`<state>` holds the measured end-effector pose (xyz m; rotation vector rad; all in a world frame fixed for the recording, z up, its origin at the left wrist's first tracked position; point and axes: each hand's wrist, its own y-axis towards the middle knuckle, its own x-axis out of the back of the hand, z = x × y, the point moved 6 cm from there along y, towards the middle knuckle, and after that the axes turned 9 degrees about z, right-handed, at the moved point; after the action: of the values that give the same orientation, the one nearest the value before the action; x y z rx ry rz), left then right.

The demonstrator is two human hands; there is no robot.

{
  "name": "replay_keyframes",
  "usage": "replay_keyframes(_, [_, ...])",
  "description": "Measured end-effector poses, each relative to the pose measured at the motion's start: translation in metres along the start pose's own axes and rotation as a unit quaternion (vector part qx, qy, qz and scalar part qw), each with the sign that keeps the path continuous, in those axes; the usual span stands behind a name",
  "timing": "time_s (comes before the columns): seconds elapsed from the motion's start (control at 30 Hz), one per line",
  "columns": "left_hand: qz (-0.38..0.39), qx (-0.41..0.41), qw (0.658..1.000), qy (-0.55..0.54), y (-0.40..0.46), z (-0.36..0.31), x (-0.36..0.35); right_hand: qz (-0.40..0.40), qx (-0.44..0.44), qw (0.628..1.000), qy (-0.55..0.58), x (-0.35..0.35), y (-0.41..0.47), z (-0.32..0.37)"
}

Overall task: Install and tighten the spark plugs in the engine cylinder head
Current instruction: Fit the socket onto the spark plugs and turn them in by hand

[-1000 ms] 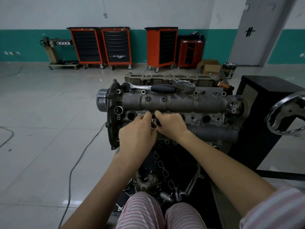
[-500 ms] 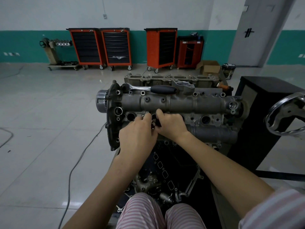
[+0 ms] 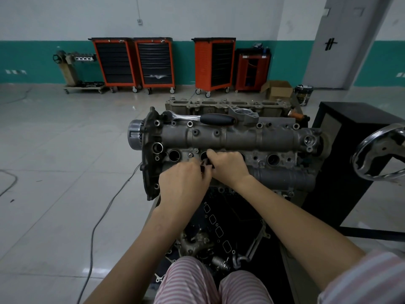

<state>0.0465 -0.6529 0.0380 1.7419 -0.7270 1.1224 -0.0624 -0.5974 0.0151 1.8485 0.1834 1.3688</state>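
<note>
Gripping a small dark tool (image 3: 204, 166) between them, the left hand (image 3: 183, 183) and right hand (image 3: 230, 166) meet, fingers curled round it, over the cylinder head (image 3: 241, 139). The tool sits at the second plug well from the left; an empty well (image 3: 174, 155) lies just left of the grip. A ratchet (image 3: 203, 118) rests beyond the hands on the head's far edge.

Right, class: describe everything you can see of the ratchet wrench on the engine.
The ratchet wrench lies flat along the far top edge of the cylinder head. Its shiny metal shaft ends in a ratchet head at the left; its black handle points right. Neither hand touches it; it rests untouched on the casting.
</note>
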Motion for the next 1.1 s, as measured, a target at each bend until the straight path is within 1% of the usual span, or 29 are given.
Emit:
replay_keyframes(0.1, [-0.008,-0.016,1.0,-0.012,0.0008,0.0007,0.0011,0.014,-0.011,1.0,0.017,0.0001,0.0007,-0.0008])
replay_keyframes(0.27, [0.016,-0.016,0.999,-0.037,0.0004,-0.0018,-0.0042,0.03,0.013,0.999,0.003,-0.0051,-0.0014,-0.0022])
replay_keyframes(0.37, [0.036,0.006,0.998,-0.047,0.0,0.0006,-0.0073,0.012,0.005,1.0,-0.014,-0.0035,-0.0008,-0.0018])
replay_keyframes(0.5, [0.021,0.009,1.0,-0.016,0.0007,-0.0013,-0.0065,-0.019,0.0,1.0,0.013,0.002,-0.0011,-0.0016])
replay_keyframes(0.63, [0.004,-0.006,1.0,0.003,0.0019,-0.0004,-0.0024,0.027,-0.016,0.999,0.02,-0.0012,0.0,-0.0019])
replay_keyframes(0.77, [0.007,-0.022,0.999,-0.028,0.0004,-0.0022,-0.003,0.06,-0.017,0.998,0.033,-0.0046,-0.0004,-0.0029])
replay_keyframes(0.87, [0.02,-0.013,0.999,-0.026,0.0003,-0.0034,-0.0055,0.044,-0.001,0.999,0.012,-0.003,-0.001,-0.0016])
replay_keyframes(0.93, [0.019,0.001,1.0,-0.021,0.0014,-0.0006,-0.0049,0.019,-0.003,1.0,-0.008,-0.001,-0.0002,-0.0007])
replay_keyframes(1.0, [0.014,0.014,1.0,-0.016,0.0025,0.0013,-0.0036,-0.001,-0.01,1.0,-0.005,0.0013,-0.0001,-0.0004])
replay_keyframes(1.1, [0.005,0.018,1.0,-0.001,0.0038,0.0011,-0.0015,-0.01,-0.006,1.0,0.008,0.0014,-0.0002,-0.0003])
